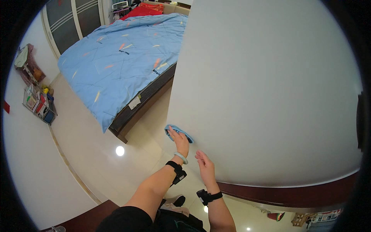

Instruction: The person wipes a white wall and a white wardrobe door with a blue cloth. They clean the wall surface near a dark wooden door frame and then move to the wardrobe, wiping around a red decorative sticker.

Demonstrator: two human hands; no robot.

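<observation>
My left hand (180, 141) presses a folded blue cloth (185, 136) against the near side edge of a large white upright surface (261, 87), which looks like a wall or panel. The fingers lie extended over the cloth and hide part of it. A pale bangle (181, 158) and a black strap with a small device (177, 173) sit on that arm. To the right, my right hand (206, 165) is held close to the white surface, fingers slightly bent and holding nothing. I cannot tell whether it touches the surface. Its wrist bears a similar black strapped device (207, 197).
A bed with a blue printed cover (124, 58) and dark wooden frame (142, 100) stands ahead on the left. By the left wall is a wire rack (40, 105) of books. Dark red wood trim (284, 192) runs along the lower right. A dark red-brown surface (89, 216) is at lower left.
</observation>
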